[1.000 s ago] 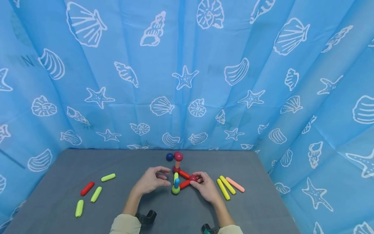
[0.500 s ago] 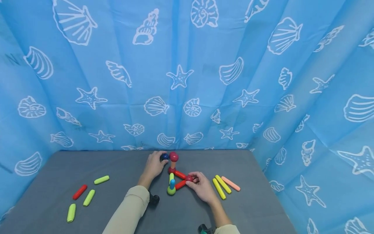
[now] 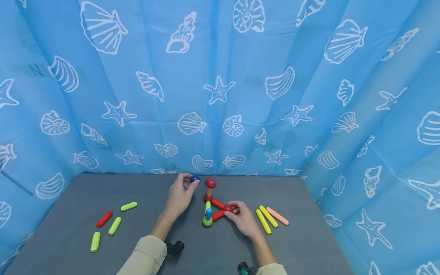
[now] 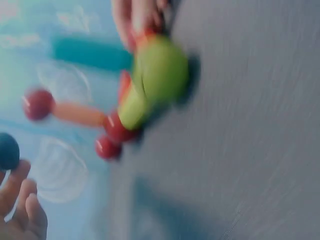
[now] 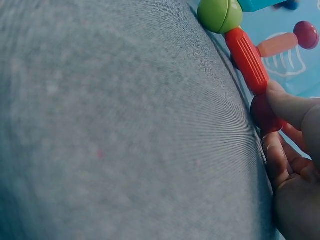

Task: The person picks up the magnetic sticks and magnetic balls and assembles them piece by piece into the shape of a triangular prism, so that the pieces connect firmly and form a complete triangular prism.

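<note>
My left hand (image 3: 180, 194) pinches a dark blue ball (image 3: 195, 178) between thumb and fingers, raised off the table. My right hand (image 3: 243, 220) grips the red ball (image 5: 265, 113) at the right corner of a triangle of magnetic rods and balls. Two red rods (image 5: 247, 60) meet at that ball. A yellow-green rod (image 3: 207, 206) joins the back red ball (image 3: 207, 198) to the green ball (image 3: 207, 221) in front. From the green ball rises a blue rod (image 3: 208, 213). An orange rod (image 3: 209, 192) stands at the back corner, topped by a crimson ball (image 3: 211, 182). The left wrist view is blurred.
To the left lie a red rod (image 3: 104, 219) and several yellow-green rods (image 3: 115, 225). Two yellow rods (image 3: 263, 221) and a salmon rod (image 3: 277, 216) lie right of my right hand. Behind the grey table (image 3: 192, 252) hangs a blue shell-patterned curtain (image 3: 220, 145).
My left hand moved from beside the triangle to the back, took hold of the blue ball and lifted it slightly away from the crimson-topped post. The right hand keeps its grip on the corner ball.
</note>
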Demonstrator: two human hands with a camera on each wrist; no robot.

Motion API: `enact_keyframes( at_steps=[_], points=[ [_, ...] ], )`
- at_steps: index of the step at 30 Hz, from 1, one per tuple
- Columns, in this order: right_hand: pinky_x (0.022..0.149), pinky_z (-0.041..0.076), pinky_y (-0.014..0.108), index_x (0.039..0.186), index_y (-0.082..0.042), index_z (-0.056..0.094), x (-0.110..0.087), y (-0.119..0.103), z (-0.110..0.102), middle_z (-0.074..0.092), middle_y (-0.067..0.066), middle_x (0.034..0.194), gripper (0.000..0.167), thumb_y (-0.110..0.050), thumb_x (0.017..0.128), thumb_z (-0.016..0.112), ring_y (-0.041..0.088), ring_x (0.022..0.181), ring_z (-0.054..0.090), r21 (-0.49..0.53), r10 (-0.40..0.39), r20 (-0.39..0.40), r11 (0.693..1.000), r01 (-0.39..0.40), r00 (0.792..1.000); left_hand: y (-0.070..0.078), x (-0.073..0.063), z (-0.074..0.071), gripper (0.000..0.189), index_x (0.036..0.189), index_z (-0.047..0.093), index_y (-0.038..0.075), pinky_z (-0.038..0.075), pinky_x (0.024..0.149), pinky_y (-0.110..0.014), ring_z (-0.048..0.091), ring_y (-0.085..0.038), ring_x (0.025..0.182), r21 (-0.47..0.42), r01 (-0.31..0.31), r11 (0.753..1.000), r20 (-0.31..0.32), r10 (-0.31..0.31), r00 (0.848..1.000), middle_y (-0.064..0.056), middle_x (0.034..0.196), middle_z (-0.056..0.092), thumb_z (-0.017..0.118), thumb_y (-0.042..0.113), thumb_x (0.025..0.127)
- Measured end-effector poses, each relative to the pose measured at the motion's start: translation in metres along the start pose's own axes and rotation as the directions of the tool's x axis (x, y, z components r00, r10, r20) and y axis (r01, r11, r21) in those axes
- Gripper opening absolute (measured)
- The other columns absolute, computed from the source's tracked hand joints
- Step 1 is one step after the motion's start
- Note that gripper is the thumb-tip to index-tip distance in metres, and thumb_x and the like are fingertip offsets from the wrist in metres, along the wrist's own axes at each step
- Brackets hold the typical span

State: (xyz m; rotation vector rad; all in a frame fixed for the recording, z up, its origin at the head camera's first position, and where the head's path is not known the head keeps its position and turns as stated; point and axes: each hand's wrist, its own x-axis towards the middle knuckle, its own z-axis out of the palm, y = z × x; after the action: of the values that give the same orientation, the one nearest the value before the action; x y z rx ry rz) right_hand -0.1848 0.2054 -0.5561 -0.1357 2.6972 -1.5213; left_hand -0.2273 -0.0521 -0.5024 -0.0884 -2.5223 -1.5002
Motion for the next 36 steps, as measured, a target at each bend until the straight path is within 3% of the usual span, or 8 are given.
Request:
enact_keyframes(
  at_steps=[5, 12, 17, 22, 26, 29, 33, 36],
  points=[
    [0.080, 0.049, 0.021, 0.125, -0.014, 0.066, 0.000, -0.001, -0.002, 0.062, 0.007, 0.112, 0.037, -0.031, 0.093, 0.075, 0.016, 0.097, 0.055, 0.000, 0.008, 0.000, 1.000, -0.008, 1.000, 0.018, -0.035, -0.002, 0.036, 0.127, 0.059, 0.024, 0.048, 0.071, -0.025, 0.057, -0.015, 0.095, -0.101, -0.072, 0.992, 0.132, 0.085, 0.988, 0.004, 0.110, 0.064, 0.068, 0.043, 0.098],
    [0.081, 0.049, 0.020, 0.125, -0.016, 0.067, 0.000, -0.001, -0.001, 0.062, 0.004, 0.111, 0.037, -0.030, 0.093, 0.076, 0.016, 0.096, 0.055, -0.004, 0.018, -0.004, 1.000, -0.018, 1.000, 0.014, -0.055, 0.006, 0.032, 0.127, 0.060, 0.030, 0.049, 0.077, -0.023, 0.056, -0.014, 0.098, -0.004, -0.150, 0.989, 0.270, 0.146, 0.952, 0.010, 0.113, 0.062, 0.069, 0.039, 0.097],
    [0.081, 0.049, 0.020, 0.125, -0.015, 0.067, 0.000, -0.001, -0.002, 0.062, 0.005, 0.111, 0.036, -0.030, 0.093, 0.075, 0.016, 0.096, 0.056, -0.004, -0.002, 0.001, 1.000, 0.002, 1.000, 0.007, -0.055, 0.006, 0.040, 0.130, 0.060, 0.028, 0.052, 0.082, -0.025, 0.057, -0.012, 0.103, -0.019, -0.169, 0.985, 0.292, 0.167, 0.942, 0.011, 0.120, 0.063, 0.069, 0.046, 0.096],
    [0.083, 0.051, 0.022, 0.133, -0.012, 0.064, -0.001, -0.005, -0.002, 0.065, 0.009, 0.122, 0.039, -0.024, 0.096, 0.072, 0.017, 0.098, 0.059, -0.020, -0.022, -0.010, 1.000, 0.022, 1.000, -0.001, -0.047, 0.007, 0.038, 0.132, 0.059, 0.020, 0.050, 0.078, -0.023, 0.059, -0.011, 0.099, -0.088, -0.094, 0.992, 0.192, 0.109, 0.975, 0.006, 0.119, 0.064, 0.063, 0.043, 0.101],
    [0.086, 0.055, 0.029, 0.143, -0.012, 0.056, -0.008, -0.014, 0.009, 0.062, 0.011, 0.136, 0.046, -0.008, 0.098, 0.066, 0.018, 0.103, 0.064, -0.038, -0.009, -0.136, 0.999, 0.004, 0.991, -0.010, -0.036, 0.014, 0.035, 0.133, 0.058, 0.014, 0.052, 0.084, -0.031, 0.061, -0.016, 0.100, -0.010, -0.028, 1.000, 0.125, 0.029, 0.992, -0.002, 0.122, 0.066, 0.064, 0.022, 0.100],
    [0.087, 0.055, 0.029, 0.138, -0.011, 0.059, -0.019, -0.024, 0.020, 0.060, 0.011, 0.132, 0.047, 0.005, 0.094, 0.059, 0.019, 0.104, 0.063, -0.043, 0.004, -0.218, 0.999, -0.014, 0.976, -0.017, -0.032, 0.019, 0.046, 0.139, 0.055, 0.010, 0.054, 0.093, -0.044, 0.062, -0.023, 0.112, 0.056, 0.004, 0.998, 0.196, -0.015, 0.981, -0.007, 0.130, 0.065, 0.067, 0.013, 0.096],
    [0.081, 0.051, 0.023, 0.127, -0.010, 0.062, -0.033, -0.037, 0.025, 0.056, 0.009, 0.117, 0.044, 0.003, 0.085, 0.062, 0.017, 0.097, 0.059, -0.066, 0.009, -0.101, 0.998, -0.016, 0.995, -0.024, -0.030, 0.024, 0.048, 0.141, 0.056, 0.009, 0.055, 0.096, -0.049, 0.062, -0.025, 0.117, 0.082, -0.012, 0.997, 0.301, -0.013, 0.954, -0.010, 0.131, 0.067, 0.071, 0.017, 0.096],
    [0.077, 0.047, 0.022, 0.125, -0.010, 0.063, -0.035, -0.043, 0.025, 0.053, 0.007, 0.111, 0.038, -0.014, 0.089, 0.073, 0.016, 0.095, 0.056, -0.110, -0.007, 0.035, 0.994, 0.011, 0.999, -0.026, -0.027, 0.027, 0.040, 0.132, 0.062, 0.010, 0.058, 0.094, -0.045, 0.066, -0.020, 0.108, 0.090, -0.048, 0.995, 0.305, 0.019, 0.952, -0.008, 0.122, 0.071, 0.073, 0.018, 0.095]
  ],
)
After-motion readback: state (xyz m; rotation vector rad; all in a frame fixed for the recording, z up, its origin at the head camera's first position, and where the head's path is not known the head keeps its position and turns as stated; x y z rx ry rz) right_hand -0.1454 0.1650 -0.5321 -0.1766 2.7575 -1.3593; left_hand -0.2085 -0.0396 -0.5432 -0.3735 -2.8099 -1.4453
